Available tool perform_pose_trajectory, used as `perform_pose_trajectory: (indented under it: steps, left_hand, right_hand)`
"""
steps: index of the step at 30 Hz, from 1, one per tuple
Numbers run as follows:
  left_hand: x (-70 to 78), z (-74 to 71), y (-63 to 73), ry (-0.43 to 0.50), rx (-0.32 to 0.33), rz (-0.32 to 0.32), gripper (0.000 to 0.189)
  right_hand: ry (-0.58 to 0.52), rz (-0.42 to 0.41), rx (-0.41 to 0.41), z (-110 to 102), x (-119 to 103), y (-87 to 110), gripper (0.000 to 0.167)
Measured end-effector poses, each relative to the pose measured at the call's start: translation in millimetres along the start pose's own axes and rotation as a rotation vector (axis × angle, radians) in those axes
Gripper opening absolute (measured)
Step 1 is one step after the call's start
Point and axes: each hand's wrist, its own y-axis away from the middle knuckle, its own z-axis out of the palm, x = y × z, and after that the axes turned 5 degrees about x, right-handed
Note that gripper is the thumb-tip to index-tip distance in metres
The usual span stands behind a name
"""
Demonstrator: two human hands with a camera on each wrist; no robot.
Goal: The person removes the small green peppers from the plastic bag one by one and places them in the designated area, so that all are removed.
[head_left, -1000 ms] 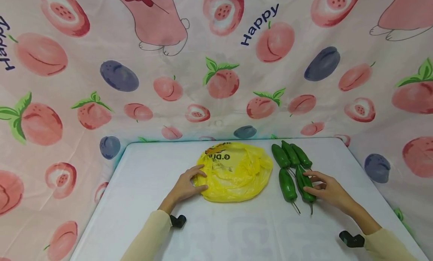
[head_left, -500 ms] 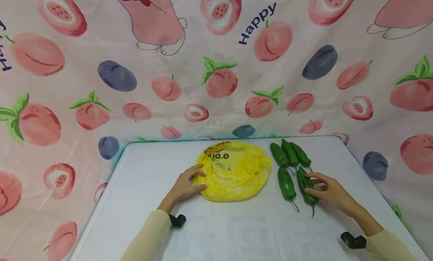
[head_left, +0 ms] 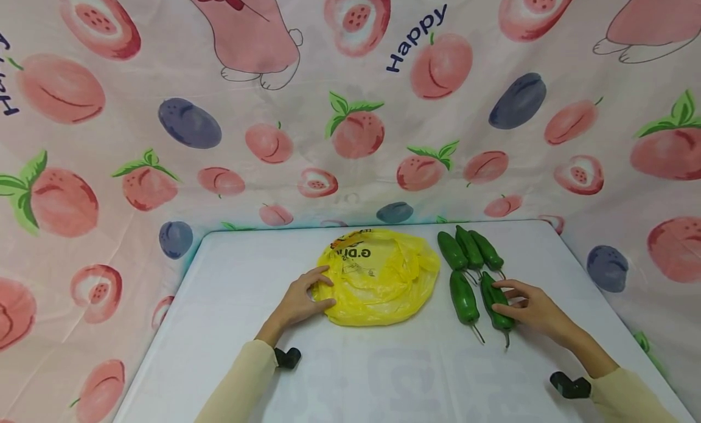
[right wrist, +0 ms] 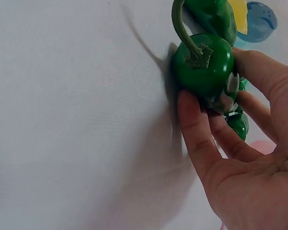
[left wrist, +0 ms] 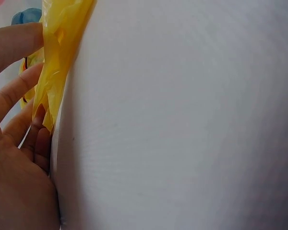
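A yellow plastic bag with dark print lies flat at the middle of the white table. My left hand rests on its left edge, fingers spread and relaxed; in the left wrist view the thumb and fingertips touch the bag. My right hand holds a green pepper on the table between thumb and fingers. The right wrist view shows this pepper stem end first, fingers round its side. Left of it lies another green pepper, and three more lie in a row behind.
The white table ends at the back against a fruit-print cloth, which also hangs along both sides. A black device is at the left wrist and another at the right wrist.
The pepper in my right hand has shifted slightly right and toward me, away from its neighbour, mostly in the first half second. My left hand and the bag stay in place.
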Motion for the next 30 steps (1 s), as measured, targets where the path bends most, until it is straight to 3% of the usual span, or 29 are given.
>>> perform_pose_trajectory:
  steps: [30]
  left_hand:
    - [1.1,-0.6,-0.2,-0.02,-0.012,-0.004,0.031]
  right_hand:
    - [0.02,-0.021,-0.025,-5.0,-2.3,-6.1,0.063]
